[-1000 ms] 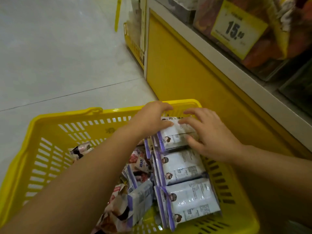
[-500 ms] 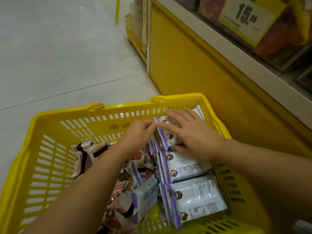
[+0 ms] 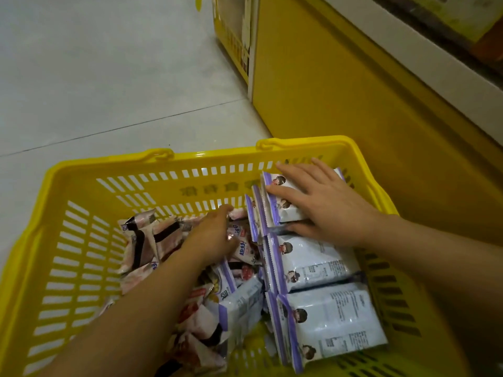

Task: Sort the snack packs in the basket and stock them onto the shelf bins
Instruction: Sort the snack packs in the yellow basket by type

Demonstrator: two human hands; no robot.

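Observation:
A yellow plastic basket (image 3: 81, 186) stands on the floor and holds two kinds of snack packs. White-and-purple packs (image 3: 326, 319) lie in neat stacked rows along its right side. Pink-and-white packs (image 3: 152, 235) lie loose in a heap at the left and middle. My right hand (image 3: 324, 205) lies on the far stack of white-and-purple packs (image 3: 275, 208), fingers spread over the top and thumb at its near edge. My left hand (image 3: 215, 235) reaches down into the pink heap; its fingertips are among the packs and I cannot see what they hold.
A yellow shelf base (image 3: 340, 91) rises just right of the basket, with a white shelf edge (image 3: 408, 50) above it. Another yellow rack (image 3: 231, 36) stands farther back. Grey tiled floor (image 3: 95, 77) stretches to the left.
My left hand has left the white-and-purple stack and dropped left into the pink heap. My right hand stays on the far stack. The view has tilted down.

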